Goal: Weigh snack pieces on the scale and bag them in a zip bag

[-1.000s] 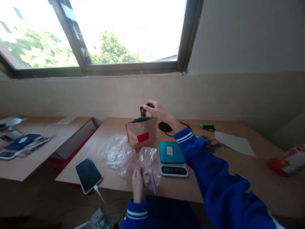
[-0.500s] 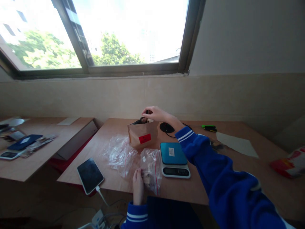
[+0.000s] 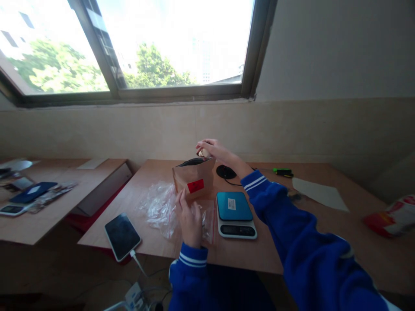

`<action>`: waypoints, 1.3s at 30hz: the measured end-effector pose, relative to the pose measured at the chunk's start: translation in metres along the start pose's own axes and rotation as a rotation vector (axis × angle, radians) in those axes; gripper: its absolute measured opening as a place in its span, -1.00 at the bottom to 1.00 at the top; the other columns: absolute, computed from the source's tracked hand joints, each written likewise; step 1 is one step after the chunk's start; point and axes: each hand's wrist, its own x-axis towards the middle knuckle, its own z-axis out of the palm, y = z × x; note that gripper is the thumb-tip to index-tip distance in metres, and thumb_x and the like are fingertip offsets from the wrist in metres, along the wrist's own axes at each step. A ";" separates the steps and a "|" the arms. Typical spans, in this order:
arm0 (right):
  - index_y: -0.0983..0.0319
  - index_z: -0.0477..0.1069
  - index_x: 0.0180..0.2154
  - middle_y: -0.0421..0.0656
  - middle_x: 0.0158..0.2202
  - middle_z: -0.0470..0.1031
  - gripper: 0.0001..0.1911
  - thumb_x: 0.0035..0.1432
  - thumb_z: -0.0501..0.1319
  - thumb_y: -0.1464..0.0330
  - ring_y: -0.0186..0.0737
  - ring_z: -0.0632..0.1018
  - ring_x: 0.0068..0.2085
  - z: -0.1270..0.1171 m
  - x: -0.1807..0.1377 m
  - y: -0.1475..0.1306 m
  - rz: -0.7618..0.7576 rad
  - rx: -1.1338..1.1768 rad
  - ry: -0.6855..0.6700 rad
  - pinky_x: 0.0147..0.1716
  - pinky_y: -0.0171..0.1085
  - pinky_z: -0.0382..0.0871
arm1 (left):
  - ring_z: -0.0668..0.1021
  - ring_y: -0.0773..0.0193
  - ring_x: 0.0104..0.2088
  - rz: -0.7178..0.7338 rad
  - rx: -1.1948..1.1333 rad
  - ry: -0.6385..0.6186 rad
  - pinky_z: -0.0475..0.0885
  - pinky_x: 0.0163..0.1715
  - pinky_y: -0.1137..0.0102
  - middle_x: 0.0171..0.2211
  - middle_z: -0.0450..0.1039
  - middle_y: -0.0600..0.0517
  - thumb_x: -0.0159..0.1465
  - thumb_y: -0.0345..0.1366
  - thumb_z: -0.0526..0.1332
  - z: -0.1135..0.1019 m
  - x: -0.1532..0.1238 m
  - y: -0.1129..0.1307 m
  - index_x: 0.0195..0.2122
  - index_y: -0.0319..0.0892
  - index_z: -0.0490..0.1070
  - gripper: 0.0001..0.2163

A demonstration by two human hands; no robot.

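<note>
The brown paper bag (image 3: 181, 178) with a red label stands upright, its dark mouth open at the top. Just above the bag's right rim, my right hand (image 3: 210, 149) is closed around a small pale piece with dark edges (image 3: 203, 153), too small to name surely. My left hand (image 3: 190, 218) is raised at the front of the paper bag, fingers apart and holding nothing visible. Behind and under it lies a clear zip bag (image 3: 209, 220) with a red seal strip, partly hidden. A heap of clear plastic bags (image 3: 157, 205) lies to its left.
To the right sits a kitchen scale (image 3: 235, 207) with a blue plate. A phone or tablet (image 3: 122, 236) on a charging cable overhangs the front edge. Farther off are a black disc (image 3: 226, 172), a green-and-black tool (image 3: 282, 172), a paper sheet (image 3: 319, 194) and a red-white package (image 3: 391, 218).
My left hand has let go of the clear zip bag and moved up to the paper bag's front. My right hand has lifted slightly from the mouth, a pale piece now showing in it.
</note>
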 end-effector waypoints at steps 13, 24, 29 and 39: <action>0.27 0.43 -0.36 -0.18 -0.39 0.52 -0.66 0.15 0.17 0.11 -0.38 0.48 -0.39 0.010 -0.001 0.022 -0.122 -0.123 -0.122 -0.38 -0.41 0.35 | 0.43 0.19 -0.19 0.349 -0.077 -0.187 0.38 -0.14 0.29 -0.25 0.35 -0.03 0.27 -0.32 0.13 0.013 0.075 0.001 -0.24 -0.14 0.36 -0.92; 0.26 0.43 -0.30 -0.20 -0.36 0.49 -0.65 0.20 0.13 0.09 -0.31 0.48 -0.32 0.014 -0.054 0.015 -0.236 -0.349 -0.111 -0.31 -0.37 0.32 | 0.45 0.32 -0.30 0.301 -0.284 -0.222 0.42 -0.35 0.46 -0.31 0.32 0.02 0.25 -0.31 0.19 0.001 0.035 -0.006 -0.36 -0.15 0.43 -0.93; 0.28 0.44 -0.26 -0.17 -0.32 0.50 -0.66 0.22 0.13 0.12 -0.29 0.49 -0.29 0.015 -0.062 0.009 -0.244 -0.348 -0.126 -0.28 -0.35 0.34 | 0.45 0.35 -0.31 0.313 -0.273 -0.161 0.44 -0.39 0.49 -0.28 0.27 0.03 0.26 -0.33 0.18 0.004 0.034 -0.007 -0.33 -0.15 0.43 -0.94; 0.28 0.46 -0.15 -0.11 -0.17 0.51 -0.74 0.12 0.26 0.31 -0.24 0.51 -0.15 0.014 -0.053 0.016 -0.346 -0.347 -0.279 -0.14 -0.26 0.38 | 0.42 0.28 -0.21 0.309 -0.202 -0.037 0.46 -0.20 0.33 -0.16 0.20 -0.03 0.23 -0.28 0.23 0.013 0.054 -0.007 -0.30 -0.15 0.44 -0.92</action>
